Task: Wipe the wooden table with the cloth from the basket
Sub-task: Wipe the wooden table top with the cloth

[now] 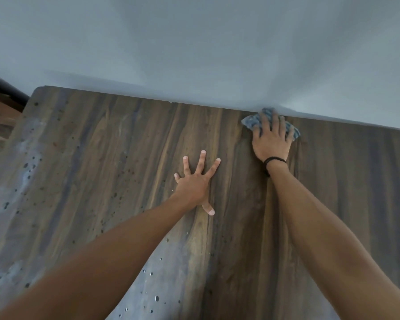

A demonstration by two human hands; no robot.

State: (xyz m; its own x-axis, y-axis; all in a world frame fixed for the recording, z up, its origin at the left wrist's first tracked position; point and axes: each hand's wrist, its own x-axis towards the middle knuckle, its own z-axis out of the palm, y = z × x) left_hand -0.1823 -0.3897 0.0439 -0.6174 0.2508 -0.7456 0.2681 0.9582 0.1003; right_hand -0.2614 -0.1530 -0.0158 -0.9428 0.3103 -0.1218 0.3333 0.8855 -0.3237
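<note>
The fingers of our right hand (271, 142) lie spread and nearly straight, pressing the blue cloth (252, 123) flat where the wooden table (125, 139) meets the wall (194, 42). The cloth's long side runs along the wall, touching it. Our left hand (193, 183) rests farther from the wall, 5 fingers splayed on bare wood, holding nothing. Leftward, well away from the wall, lie droplets and pale smears (28, 167), so we judge the next stroke should draw the cloth back from the wall that way.
</note>
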